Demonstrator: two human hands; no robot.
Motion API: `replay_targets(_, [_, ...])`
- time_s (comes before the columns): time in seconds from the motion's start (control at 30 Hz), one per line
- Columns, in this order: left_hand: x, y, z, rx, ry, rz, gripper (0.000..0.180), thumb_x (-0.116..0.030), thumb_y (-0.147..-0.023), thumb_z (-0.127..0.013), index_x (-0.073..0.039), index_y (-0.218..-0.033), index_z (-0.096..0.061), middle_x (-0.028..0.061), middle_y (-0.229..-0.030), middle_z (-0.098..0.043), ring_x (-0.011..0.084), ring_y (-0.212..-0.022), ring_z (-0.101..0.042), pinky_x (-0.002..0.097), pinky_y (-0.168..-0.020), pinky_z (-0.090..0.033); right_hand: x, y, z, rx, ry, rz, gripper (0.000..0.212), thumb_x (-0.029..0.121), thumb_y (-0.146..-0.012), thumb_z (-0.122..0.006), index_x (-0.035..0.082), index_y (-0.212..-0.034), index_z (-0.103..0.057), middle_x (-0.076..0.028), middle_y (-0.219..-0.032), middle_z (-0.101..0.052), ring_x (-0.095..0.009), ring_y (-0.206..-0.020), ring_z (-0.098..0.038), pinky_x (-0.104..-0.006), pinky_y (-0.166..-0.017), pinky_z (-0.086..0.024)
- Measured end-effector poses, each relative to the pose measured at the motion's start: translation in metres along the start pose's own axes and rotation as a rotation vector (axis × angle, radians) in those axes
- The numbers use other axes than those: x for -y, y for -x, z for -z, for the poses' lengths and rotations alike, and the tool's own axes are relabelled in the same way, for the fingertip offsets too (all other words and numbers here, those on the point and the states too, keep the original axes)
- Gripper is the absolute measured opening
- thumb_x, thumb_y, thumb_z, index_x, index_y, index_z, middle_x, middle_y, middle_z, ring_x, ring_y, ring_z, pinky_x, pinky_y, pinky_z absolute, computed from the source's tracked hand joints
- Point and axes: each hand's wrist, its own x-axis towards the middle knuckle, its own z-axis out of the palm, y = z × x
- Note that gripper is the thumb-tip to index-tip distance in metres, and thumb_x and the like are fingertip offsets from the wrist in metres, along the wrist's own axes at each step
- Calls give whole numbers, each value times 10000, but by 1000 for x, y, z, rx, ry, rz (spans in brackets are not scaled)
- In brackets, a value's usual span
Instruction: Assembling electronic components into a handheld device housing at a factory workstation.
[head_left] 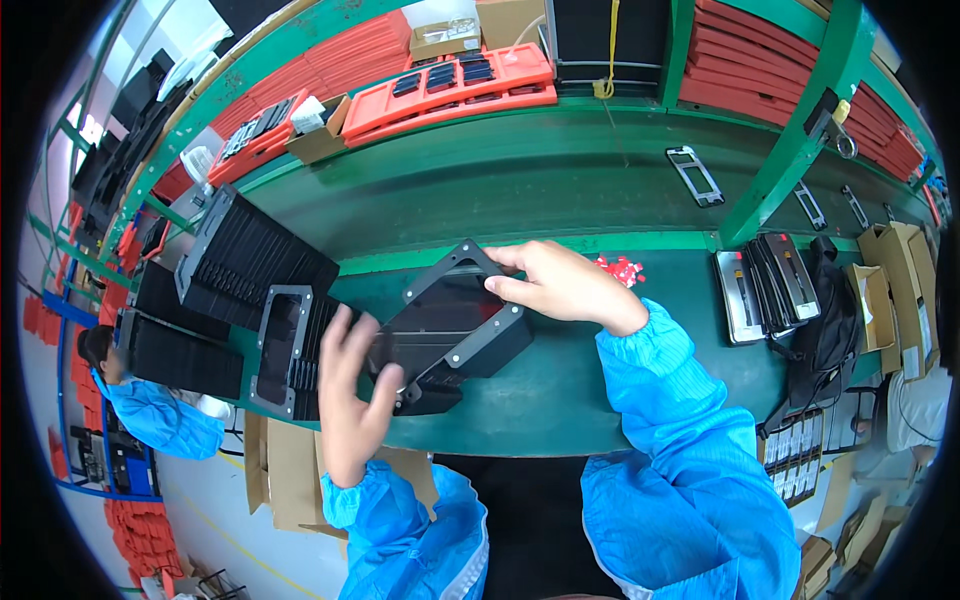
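Observation:
Tilted in front of me is a black rectangular frame (450,350) with light round studs along its border and a dark glossy panel inside. It sits over more black frames, as a stack. My right hand (565,285) grips its far right corner, with the thumb on top and the other fingers at the edge. My left hand (352,385), slightly blurred, is over the stack's left side with fingers apart and holds nothing that I can see. Just left of it stands a row of similar frames (283,345), the nearest showing a grey border around a dark panel.
At the left of the green bench (560,400) stand tall black stacks (255,260). Red bits (622,270) lie beyond my right wrist. Silver-and-black panels (745,295) and a black bag (822,340) are at right. A green conveyor (480,185) carries loose frames (695,176). Another person (160,410) is at left.

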Motion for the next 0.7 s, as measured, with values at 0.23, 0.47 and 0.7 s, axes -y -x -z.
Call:
replay_targets(0.23, [10,-4,15,266,-31,147,634,-79,-834,-778,-55,-1444,-606,183,-1458,-514,326,-1281,-568,411,-1094,-444,6,9,35,-127,23,18,328,234,-1041,-602,-21,-1232,-680,-129,-902,-740,-188,-792,-702,-350,-730,-562])
replay_targets(0.47, [40,14,-11,127,348,122,489,-81,-908,-646,-52,-1396,-646,159,-1491,-451,280,-1327,-515,384,-1129,-408,37,35,76,-1302,54,172,253,232,-1058,-583,2,-1109,-675,-28,-810,-658,-72,-626,-554,-225,-558,-442])
replay_targets(0.7, [40,24,-30,-28,444,93,414,-168,-959,-554,-73,-1339,-687,150,-1523,-388,284,-1380,-461,400,-1165,-359,58,37,29,-54,-642,211,368,360,-1096,-507,17,-1063,-637,-88,-919,-607,-136,-678,-603,-276,-596,-497])
